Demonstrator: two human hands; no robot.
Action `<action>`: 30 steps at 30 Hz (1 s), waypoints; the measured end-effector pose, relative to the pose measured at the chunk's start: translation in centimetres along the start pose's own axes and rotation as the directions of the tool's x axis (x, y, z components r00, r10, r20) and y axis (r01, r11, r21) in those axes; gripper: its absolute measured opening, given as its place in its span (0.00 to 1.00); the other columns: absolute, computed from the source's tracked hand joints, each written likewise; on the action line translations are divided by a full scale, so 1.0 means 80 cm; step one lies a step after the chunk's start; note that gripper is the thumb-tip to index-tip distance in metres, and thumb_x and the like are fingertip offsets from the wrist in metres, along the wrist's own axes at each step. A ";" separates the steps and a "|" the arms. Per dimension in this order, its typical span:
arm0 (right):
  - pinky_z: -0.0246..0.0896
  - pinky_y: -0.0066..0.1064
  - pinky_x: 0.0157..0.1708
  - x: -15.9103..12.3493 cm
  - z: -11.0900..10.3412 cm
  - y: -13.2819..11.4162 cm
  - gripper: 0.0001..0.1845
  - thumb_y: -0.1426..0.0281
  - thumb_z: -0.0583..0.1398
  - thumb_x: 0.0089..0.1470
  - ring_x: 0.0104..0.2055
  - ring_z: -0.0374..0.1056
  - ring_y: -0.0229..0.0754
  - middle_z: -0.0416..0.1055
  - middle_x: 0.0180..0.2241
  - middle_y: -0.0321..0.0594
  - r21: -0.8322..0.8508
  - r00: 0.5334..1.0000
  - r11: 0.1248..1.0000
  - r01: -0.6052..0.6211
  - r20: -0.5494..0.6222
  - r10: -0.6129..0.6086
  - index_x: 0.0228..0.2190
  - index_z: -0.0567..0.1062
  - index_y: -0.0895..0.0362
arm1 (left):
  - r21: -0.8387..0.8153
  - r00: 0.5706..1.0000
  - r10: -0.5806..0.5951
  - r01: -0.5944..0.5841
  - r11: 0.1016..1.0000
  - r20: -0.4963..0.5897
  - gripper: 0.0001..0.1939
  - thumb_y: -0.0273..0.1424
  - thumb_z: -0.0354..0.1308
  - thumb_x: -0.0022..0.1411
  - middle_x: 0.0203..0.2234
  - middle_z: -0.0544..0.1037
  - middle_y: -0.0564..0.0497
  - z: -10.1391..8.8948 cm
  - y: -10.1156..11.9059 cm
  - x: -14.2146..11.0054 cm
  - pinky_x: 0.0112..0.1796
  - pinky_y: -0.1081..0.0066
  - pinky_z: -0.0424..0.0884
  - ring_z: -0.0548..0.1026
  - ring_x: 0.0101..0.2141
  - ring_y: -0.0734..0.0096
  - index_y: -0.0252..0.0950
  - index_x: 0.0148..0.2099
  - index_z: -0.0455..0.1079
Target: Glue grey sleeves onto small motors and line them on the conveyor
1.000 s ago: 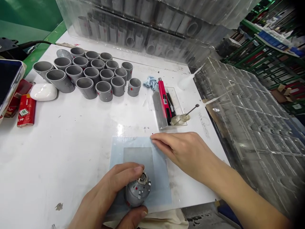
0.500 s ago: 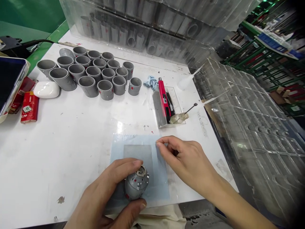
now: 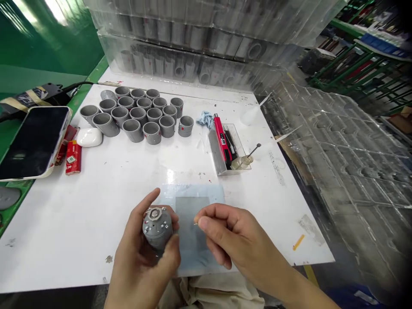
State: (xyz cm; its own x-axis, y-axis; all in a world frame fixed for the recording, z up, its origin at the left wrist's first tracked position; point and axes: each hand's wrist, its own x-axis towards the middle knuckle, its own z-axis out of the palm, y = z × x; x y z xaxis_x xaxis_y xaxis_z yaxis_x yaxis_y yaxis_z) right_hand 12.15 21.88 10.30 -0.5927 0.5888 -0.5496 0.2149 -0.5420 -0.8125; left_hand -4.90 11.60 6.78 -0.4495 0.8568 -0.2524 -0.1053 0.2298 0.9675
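My left hand (image 3: 141,257) is wrapped round a small grey cylindrical motor (image 3: 157,227), held upright above the near part of the white table (image 3: 96,206), its metal end cap facing up. My right hand (image 3: 231,244) is pinched beside it, thumb and forefinger closed on a tiny part (image 3: 195,222) too small to name, a few centimetres right of the motor. Under both hands lies a pale blue mat (image 3: 196,223) with a grey rectangle at its middle.
Several grey tubes (image 3: 138,116) stand at the back left. A clear tray (image 3: 227,150) holds a red tool (image 3: 220,135) and a small bottle (image 3: 241,162). A phone (image 3: 34,141), white case (image 3: 89,137) and red packet (image 3: 73,158) lie left. Clear plastic racks (image 3: 337,146) fill the right and back.
My left hand lifted the motor off the mat and turned it upright. My right hand left the mat's far edge, closed into a pinch and came in beside the motor.
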 end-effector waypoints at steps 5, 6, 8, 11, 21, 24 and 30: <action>0.49 0.24 0.21 0.006 0.012 0.004 0.21 0.51 0.64 0.70 0.18 0.54 0.31 0.67 0.19 0.27 0.032 0.995 0.997 -0.076 0.063 0.074 0.41 0.77 0.57 | 0.071 0.984 0.157 -0.151 0.986 -0.086 0.32 0.30 0.71 0.67 0.33 0.81 0.59 0.008 0.000 0.001 0.35 0.77 0.80 0.81 0.33 0.73 0.51 0.68 0.67; 0.49 0.24 0.21 0.006 0.013 0.004 0.21 0.51 0.63 0.70 0.18 0.54 0.30 0.67 0.19 0.27 0.026 0.995 0.996 -0.082 0.061 0.080 0.41 0.77 0.58 | 0.075 0.978 0.178 -0.170 0.983 -0.107 0.31 0.30 0.71 0.67 0.34 0.81 0.59 0.010 -0.001 -0.001 0.37 0.76 0.81 0.82 0.34 0.73 0.50 0.68 0.68; 0.50 0.24 0.21 0.007 0.014 0.004 0.21 0.52 0.63 0.70 0.18 0.55 0.30 0.68 0.19 0.27 0.020 0.996 0.996 -0.082 0.049 0.081 0.41 0.78 0.58 | 0.087 0.971 0.200 -0.190 0.978 -0.131 0.29 0.30 0.70 0.67 0.36 0.83 0.58 0.013 -0.001 -0.005 0.39 0.75 0.81 0.83 0.36 0.72 0.50 0.67 0.69; 0.52 0.22 0.21 0.008 0.012 0.004 0.20 0.53 0.63 0.71 0.18 0.56 0.30 0.68 0.18 0.27 0.016 0.996 0.997 -0.077 0.057 0.076 0.40 0.78 0.58 | 0.122 0.959 0.236 -0.218 0.968 -0.158 0.28 0.29 0.71 0.66 0.36 0.85 0.60 0.016 -0.001 -0.007 0.41 0.76 0.81 0.83 0.35 0.75 0.50 0.65 0.73; 0.67 0.23 0.34 -0.004 0.009 0.025 0.09 0.59 0.66 0.70 0.31 0.71 0.33 0.78 0.30 0.30 -0.201 0.952 0.942 0.268 -0.092 -0.291 0.45 0.82 0.50 | 0.026 0.967 0.129 -0.126 0.992 -0.218 0.26 0.30 0.71 0.63 0.32 0.84 0.62 0.023 0.012 -0.010 0.34 0.81 0.78 0.80 0.30 0.79 0.48 0.63 0.75; 0.67 0.24 0.37 -0.003 0.010 0.031 0.04 0.65 0.66 0.68 0.35 0.73 0.34 0.81 0.35 0.29 -0.414 0.870 0.812 0.412 -0.087 -0.486 0.42 0.84 0.47 | -0.019 0.979 0.075 -0.080 0.997 -0.191 0.27 0.31 0.70 0.63 0.31 0.83 0.62 0.024 0.018 -0.010 0.35 0.82 0.77 0.80 0.30 0.80 0.48 0.64 0.73; 0.66 0.23 0.32 0.003 0.017 0.033 0.06 0.66 0.63 0.68 0.31 0.70 0.33 0.79 0.32 0.28 -0.401 0.876 0.813 0.423 -0.048 -0.480 0.39 0.82 0.50 | -0.021 0.988 0.045 -0.049 0.999 -0.145 0.30 0.30 0.70 0.63 0.31 0.83 0.62 0.020 0.021 -0.010 0.39 0.80 0.77 0.80 0.32 0.78 0.45 0.66 0.70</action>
State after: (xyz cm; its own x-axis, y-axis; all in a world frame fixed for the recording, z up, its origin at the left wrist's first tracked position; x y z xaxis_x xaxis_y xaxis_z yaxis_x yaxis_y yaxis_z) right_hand 11.51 19.77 8.31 -0.5847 0.8050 -0.1008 0.2351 0.0492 -0.9707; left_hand -3.29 12.07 8.56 -0.5776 0.7905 -0.2038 -0.1017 0.1781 0.9787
